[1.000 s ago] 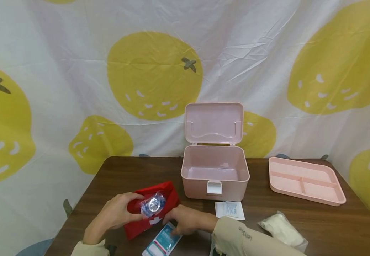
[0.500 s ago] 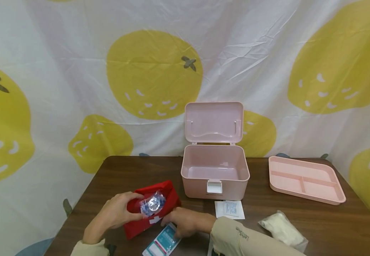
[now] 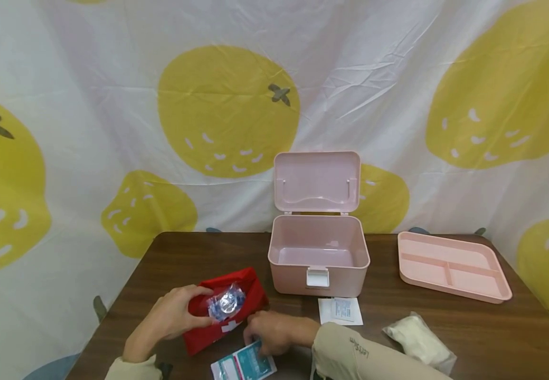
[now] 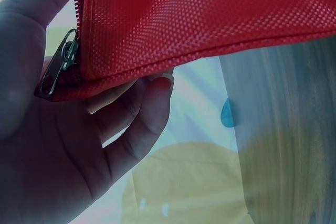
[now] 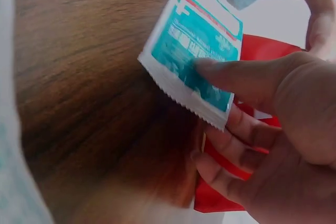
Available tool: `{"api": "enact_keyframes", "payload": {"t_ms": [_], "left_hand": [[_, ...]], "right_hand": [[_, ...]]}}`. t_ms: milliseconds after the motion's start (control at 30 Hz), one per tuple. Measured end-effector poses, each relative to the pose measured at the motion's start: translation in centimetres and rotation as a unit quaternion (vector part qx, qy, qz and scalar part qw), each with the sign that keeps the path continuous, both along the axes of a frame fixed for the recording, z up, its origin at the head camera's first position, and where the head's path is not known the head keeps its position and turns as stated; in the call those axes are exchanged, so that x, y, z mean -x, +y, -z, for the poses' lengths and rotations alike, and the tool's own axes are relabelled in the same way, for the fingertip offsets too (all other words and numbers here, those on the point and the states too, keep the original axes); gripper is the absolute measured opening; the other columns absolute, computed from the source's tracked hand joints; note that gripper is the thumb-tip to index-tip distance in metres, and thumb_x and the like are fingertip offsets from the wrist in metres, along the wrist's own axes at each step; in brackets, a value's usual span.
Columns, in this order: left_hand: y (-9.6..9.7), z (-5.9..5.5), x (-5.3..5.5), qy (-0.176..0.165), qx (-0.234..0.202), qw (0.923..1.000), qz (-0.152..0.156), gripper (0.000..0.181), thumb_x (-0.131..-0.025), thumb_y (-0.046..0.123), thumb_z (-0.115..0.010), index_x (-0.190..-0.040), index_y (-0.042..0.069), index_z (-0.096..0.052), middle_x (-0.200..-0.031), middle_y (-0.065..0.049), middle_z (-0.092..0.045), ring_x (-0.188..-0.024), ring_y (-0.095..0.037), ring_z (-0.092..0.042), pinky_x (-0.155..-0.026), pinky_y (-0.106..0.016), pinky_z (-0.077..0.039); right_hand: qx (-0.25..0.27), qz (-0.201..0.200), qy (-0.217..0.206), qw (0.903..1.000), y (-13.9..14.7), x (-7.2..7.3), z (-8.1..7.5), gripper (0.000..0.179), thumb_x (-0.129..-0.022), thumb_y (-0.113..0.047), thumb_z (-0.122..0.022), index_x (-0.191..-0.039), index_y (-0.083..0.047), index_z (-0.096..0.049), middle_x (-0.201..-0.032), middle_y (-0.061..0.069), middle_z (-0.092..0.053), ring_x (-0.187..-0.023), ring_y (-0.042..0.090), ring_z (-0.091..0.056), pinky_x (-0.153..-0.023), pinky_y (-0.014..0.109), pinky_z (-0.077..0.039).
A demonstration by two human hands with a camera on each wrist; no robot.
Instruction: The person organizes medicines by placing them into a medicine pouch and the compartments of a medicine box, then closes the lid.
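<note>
In the head view my left hand (image 3: 172, 312) holds the red zip pouch (image 3: 253, 296) open at its left end. A small clear-wrapped blue and silver item (image 3: 228, 303) lies in the pouch's mouth. Seen from the left wrist, the pouch's red fabric (image 4: 210, 14) and metal zipper pull (image 4: 60, 64) sit between thumb and fingers. Beside the pouch's white cross, my right hand (image 3: 273, 331) pinches a teal and white sachet (image 3: 251, 361). The right wrist view has the thumb across the sachet's (image 5: 197, 51) printed face, fingers behind it.
A pink box (image 3: 319, 282) with its lid raised stands behind the hands. A divided pink tray (image 3: 474, 266) lies far right. White packets (image 3: 341, 311) lie before the box, and a clear bag of cream-coloured material (image 3: 419, 340) lies at the right. A dark wood table (image 3: 198, 250) carries everything.
The sachet has turned in my right hand, from a steep slant to lying more sideways. My right fingers have curled more over its upper edge. The left hand and pouch have stayed put.
</note>
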State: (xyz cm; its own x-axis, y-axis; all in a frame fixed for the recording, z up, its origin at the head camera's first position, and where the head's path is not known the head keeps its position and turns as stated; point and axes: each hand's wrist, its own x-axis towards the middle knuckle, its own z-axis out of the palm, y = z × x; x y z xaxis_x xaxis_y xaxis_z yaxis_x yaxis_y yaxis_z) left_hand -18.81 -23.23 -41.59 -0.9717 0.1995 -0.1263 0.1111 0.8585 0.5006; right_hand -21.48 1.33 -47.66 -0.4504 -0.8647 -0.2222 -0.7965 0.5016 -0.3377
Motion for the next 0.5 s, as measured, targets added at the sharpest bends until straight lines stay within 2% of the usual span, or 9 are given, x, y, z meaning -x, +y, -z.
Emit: {"api": "enact_keyframes", "payload": {"t_ms": [67, 133, 233, 367, 500], "left_hand": [[0.0, 0.1, 0.0, 0.006, 0.002, 1.0000, 0.004, 0.063, -0.069, 0.043, -0.089, -0.122, 0.017, -0.067, -0.116, -0.003, -0.067, -0.099, -0.021, -0.061, -0.083, -0.047, -0.058], [0.0, 0.1, 0.0, 0.009, 0.004, 0.9999, 0.006, 0.063, -0.069, 0.043, -0.089, -0.122, 0.017, -0.067, -0.117, -0.003, -0.067, -0.099, -0.020, -0.061, -0.083, -0.047, -0.058], [0.0, 0.1, 0.0, 0.010, 0.010, 0.9999, 0.007, 0.063, -0.068, 0.043, -0.089, -0.122, 0.018, -0.067, -0.117, -0.003, -0.066, -0.099, -0.021, -0.061, -0.083, -0.048, -0.058], [0.0, 0.1, 0.1, 0.011, 0.013, 0.9998, 0.009, 0.063, -0.068, 0.043, -0.089, -0.122, 0.018, -0.067, -0.118, -0.002, -0.066, -0.101, -0.021, -0.060, -0.083, -0.049, -0.057], [0.0, 0.2, 0.1, 0.011, 0.009, 0.9998, 0.012, 0.062, -0.069, 0.042, -0.089, -0.122, 0.018, -0.067, -0.116, -0.002, -0.066, -0.099, -0.021, -0.061, -0.083, -0.048, -0.058]], "right_hand": [[0.023, -0.013, -0.014, 0.9996, 0.2, -0.1, -0.4, 0.014, -0.083, -0.013, -0.077, -0.092, -0.022, -0.072, -0.085, -0.013, -0.059, -0.080, 0.001, -0.051, -0.070, 0.018, -0.045], [0.047, -0.022, -0.033, 0.9981, 0.6, -0.6, -2.0, 0.009, -0.083, -0.011, -0.076, -0.087, -0.019, -0.072, -0.077, -0.015, -0.060, -0.071, -0.002, -0.051, -0.064, 0.011, -0.043], [0.076, -0.038, -0.046, 0.9953, 1.3, -0.9, -3.4, 0.007, -0.084, -0.012, -0.075, -0.086, -0.018, -0.072, -0.073, -0.016, -0.062, -0.066, -0.004, -0.051, -0.060, 0.009, -0.043], [0.104, -0.038, -0.075, 0.9910, 2.5, -0.9, -5.3, 0.006, -0.086, -0.012, -0.075, -0.089, -0.017, -0.072, -0.077, -0.013, -0.064, -0.067, -0.005, -0.052, -0.063, 0.010, -0.046], [0.147, -0.013, -0.107, 0.9833, 3.7, -0.4, -6.8, 0.008, -0.087, -0.011, -0.075, -0.093, -0.016, -0.074, -0.085, -0.007, -0.071, -0.071, -0.004, -0.055, -0.070, 0.012, -0.050]]}}
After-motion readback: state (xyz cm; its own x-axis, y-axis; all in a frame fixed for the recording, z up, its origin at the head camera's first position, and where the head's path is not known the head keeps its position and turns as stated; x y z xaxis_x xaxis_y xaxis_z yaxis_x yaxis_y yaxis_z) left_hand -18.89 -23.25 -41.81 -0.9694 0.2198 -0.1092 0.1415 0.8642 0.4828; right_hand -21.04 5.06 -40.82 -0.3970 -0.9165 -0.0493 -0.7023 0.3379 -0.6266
